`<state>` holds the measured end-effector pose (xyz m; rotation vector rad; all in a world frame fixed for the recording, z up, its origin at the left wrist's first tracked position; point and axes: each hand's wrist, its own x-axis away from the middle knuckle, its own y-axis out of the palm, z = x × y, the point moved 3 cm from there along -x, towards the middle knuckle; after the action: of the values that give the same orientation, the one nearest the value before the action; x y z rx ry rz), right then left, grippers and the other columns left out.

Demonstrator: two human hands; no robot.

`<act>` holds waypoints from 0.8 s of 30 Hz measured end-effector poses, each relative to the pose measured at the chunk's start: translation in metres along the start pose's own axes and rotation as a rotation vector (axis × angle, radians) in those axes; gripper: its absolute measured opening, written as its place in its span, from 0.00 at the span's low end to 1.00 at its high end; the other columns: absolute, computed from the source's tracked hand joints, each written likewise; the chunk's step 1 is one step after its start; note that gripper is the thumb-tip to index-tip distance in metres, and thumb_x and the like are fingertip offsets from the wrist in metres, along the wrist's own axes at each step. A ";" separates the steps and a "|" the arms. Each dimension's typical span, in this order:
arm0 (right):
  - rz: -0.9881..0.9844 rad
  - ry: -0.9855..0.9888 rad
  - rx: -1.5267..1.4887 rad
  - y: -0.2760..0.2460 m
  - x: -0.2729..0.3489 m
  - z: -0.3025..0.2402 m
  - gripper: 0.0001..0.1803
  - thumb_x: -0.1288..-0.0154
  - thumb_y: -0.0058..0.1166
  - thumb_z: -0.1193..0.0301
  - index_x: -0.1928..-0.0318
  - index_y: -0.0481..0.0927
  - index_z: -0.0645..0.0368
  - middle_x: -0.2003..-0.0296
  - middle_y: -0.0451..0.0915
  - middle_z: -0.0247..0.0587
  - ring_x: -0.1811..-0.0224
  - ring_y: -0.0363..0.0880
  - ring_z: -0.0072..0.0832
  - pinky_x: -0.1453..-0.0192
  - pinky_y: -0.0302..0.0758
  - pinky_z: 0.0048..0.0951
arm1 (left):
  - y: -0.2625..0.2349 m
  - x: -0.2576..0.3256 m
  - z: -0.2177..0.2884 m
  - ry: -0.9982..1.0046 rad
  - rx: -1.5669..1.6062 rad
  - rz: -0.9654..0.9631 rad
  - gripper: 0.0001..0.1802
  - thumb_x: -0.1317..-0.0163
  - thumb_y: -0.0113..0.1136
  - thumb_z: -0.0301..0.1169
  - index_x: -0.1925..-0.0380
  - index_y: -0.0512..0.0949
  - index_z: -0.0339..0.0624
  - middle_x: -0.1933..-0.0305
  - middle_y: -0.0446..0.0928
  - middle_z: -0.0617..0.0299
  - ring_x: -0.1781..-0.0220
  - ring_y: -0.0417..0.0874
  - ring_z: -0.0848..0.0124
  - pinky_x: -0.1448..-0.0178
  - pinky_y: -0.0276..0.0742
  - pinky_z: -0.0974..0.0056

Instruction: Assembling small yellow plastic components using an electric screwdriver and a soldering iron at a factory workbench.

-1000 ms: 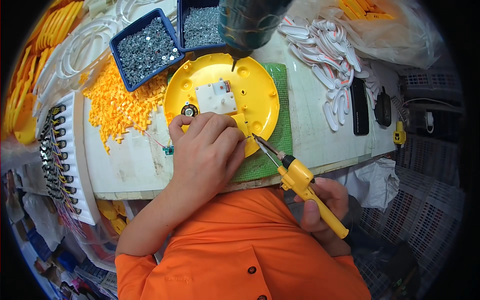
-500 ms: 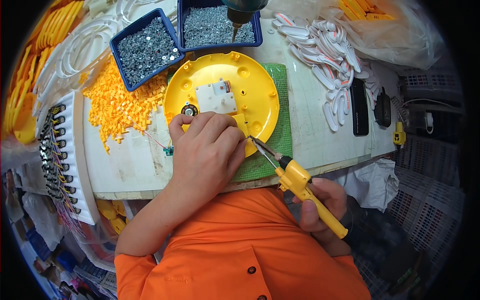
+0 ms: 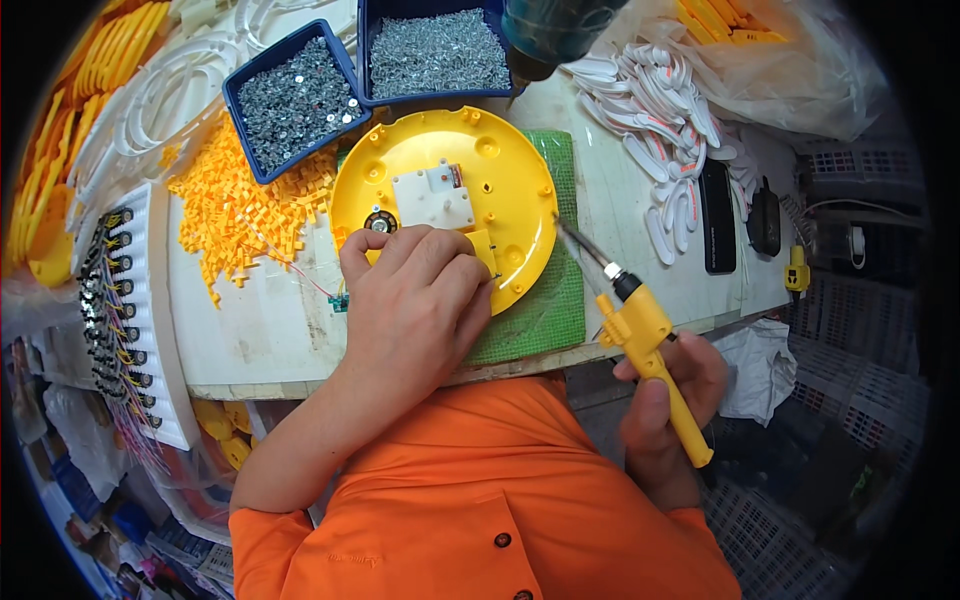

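A round yellow plastic shell (image 3: 520,200) lies on a green mat (image 3: 560,300). Inside it sit a white gearbox (image 3: 432,200) and a small round speaker (image 3: 380,222). My left hand (image 3: 415,290) is closed over the shell's near side, fingers curled down around a raised yellow block (image 3: 482,248); the fingertips are partly hidden. By its thumb, a small green circuit board (image 3: 339,301) hangs on thin wires. My right hand (image 3: 675,385) grips a yellow soldering gun (image 3: 650,325), whose metal tip is near the shell's right rim; whether they touch, I cannot tell.
Two blue bins (image 3: 362,98) of small metal parts stand behind the shell. Above hangs a power screwdriver (image 3: 550,35). Loose yellow pieces (image 3: 235,215) and a white rack of speakers (image 3: 165,330) are left; white handles (image 3: 670,120) and a black phone (image 3: 717,215) are right.
The soldering gun has moved right, its tip leaving the yellow block's corner for the shell's right rim. The hanging screwdriver has swung right. My left hand holds its place.
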<state>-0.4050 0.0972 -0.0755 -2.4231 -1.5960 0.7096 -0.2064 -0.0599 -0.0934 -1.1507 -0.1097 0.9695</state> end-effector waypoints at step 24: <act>-0.023 -0.124 0.273 0.066 -0.081 0.050 0.36 0.38 0.66 0.82 0.29 0.70 0.65 0.45 0.83 0.48 0.41 0.83 0.35 0.34 0.77 0.35 | -0.081 0.013 -0.061 -0.092 0.004 -0.077 0.19 0.46 0.63 0.18 0.52 0.81 0.44 0.47 0.82 0.55 0.42 0.81 0.54 0.32 0.67 0.47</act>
<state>-0.3998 -0.0094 -0.1201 -2.2002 -1.4558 1.0184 -0.1185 -0.1002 -0.0605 -1.0904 -0.2249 0.9539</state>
